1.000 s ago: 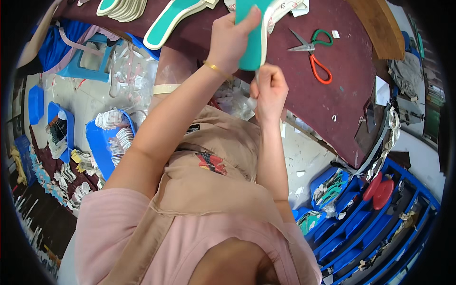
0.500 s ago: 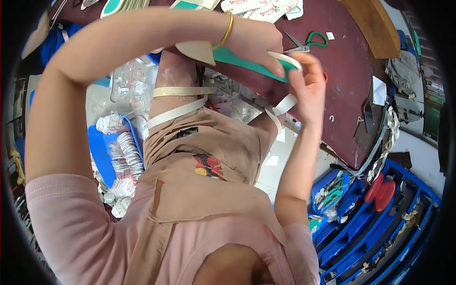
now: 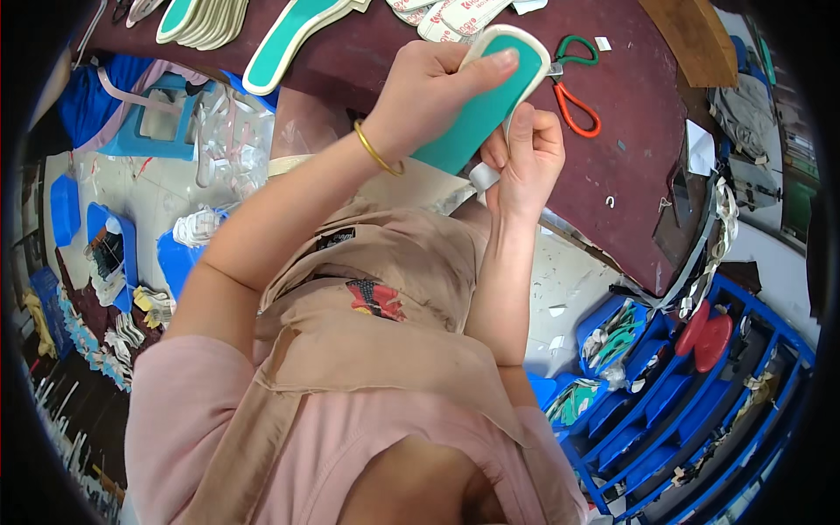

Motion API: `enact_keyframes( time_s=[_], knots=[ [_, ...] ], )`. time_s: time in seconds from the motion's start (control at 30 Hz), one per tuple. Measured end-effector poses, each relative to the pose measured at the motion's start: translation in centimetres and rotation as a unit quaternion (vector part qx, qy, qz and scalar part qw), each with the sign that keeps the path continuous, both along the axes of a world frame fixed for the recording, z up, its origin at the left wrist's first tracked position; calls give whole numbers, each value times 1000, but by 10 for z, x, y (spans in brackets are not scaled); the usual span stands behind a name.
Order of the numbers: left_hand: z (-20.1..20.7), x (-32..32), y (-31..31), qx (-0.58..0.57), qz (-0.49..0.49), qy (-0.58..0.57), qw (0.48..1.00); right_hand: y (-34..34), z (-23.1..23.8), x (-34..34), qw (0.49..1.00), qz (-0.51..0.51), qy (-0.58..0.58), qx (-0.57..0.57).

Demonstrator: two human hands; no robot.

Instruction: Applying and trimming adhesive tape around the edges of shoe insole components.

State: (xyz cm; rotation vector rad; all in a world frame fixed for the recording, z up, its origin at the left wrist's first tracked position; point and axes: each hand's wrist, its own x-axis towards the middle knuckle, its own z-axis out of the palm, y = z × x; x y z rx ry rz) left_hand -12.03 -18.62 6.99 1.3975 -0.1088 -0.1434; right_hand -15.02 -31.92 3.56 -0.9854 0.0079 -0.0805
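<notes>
**Teal insole gripped firmly in one hand, its rim worked by the other**

The teal-faced insole (image 3: 477,118) is up in the air at the near edge of the maroon table (image 3: 634,166), tilted, with its rounded end pointing away from the body. The left hand (image 3: 433,92) is closed on it, thumb flat on the teal face and fingers hidden behind, probably to brace it against pulling. The right hand (image 3: 528,157) is drawn in tight at the insole's right rim, thumb against curled fingers; a pinch there would give fine control of the edge. A loose white strip (image 3: 483,178) curls out beside those fingers; whether it joins the rim, I cannot tell.

Just beyond lie the scissors (image 3: 557,70), blades hidden behind the insole, seemingly parked within easy right-hand reach. Printed white pieces (image 3: 451,19) overlap past the rounded end. Farther left, another teal insole (image 3: 284,48) lies face up beside a fanned stack of insoles (image 3: 207,28), perhaps overlapped so each lifts off easily.
</notes>
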Motion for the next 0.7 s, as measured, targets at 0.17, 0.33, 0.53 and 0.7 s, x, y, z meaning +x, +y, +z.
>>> enact_keyframes(
  time_s=[0.17,0.33,0.53,0.7],
  knots=[
    [-12,2,-13,-112,24,88,989,-10,16,13,982,49,74,-164],
    [-5,11,-4,-83,19,115,990,-12,-10,-21,959,69,96,-256],
    [-12,11,-7,-325,-215,153,908,-5,31,18,975,40,68,-209],
    [-1,8,16,-234,-172,137,947,-27,4,1,970,204,128,-22]
  ],
)
